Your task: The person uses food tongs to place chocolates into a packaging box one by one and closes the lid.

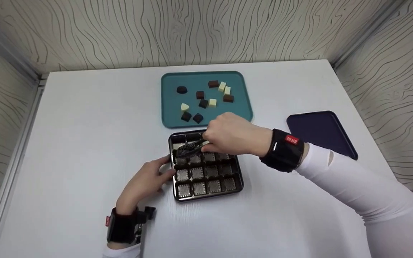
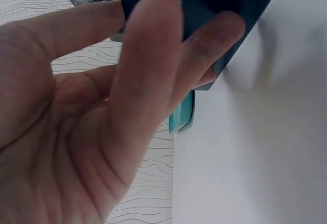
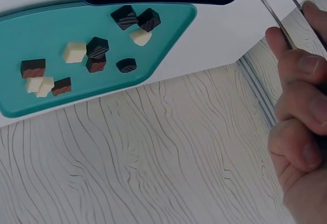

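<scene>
My right hand [image 1: 226, 134] grips a pair of metal tongs [image 1: 190, 146]. Their patterned tips reach down into the upper left compartments of a black chocolate box [image 1: 240, 172] divided into squares. Pale pieces [image 1: 177, 146] show beside the tips; whether the tongs pinch one I cannot tell. At the box's left side is my left hand [image 1: 147, 182], its fairly straight fingers against the outer wall, as the left wrist view also shows. Behind the box lies a teal tray [image 1: 170, 82] with several chocolates: dark squares [image 1: 198, 118], brown blocks [image 1: 213, 84], white blocks [image 1: 212, 103] and a dark dome [image 1: 181, 89].
A dark navy tray [image 1: 317, 129] lies to the right, beyond my right forearm. The white table [image 1: 84, 125] ends at patterned panels [image 1: 192, 32] at the back and sides. The box's far edge sits close to the teal tray's near rim.
</scene>
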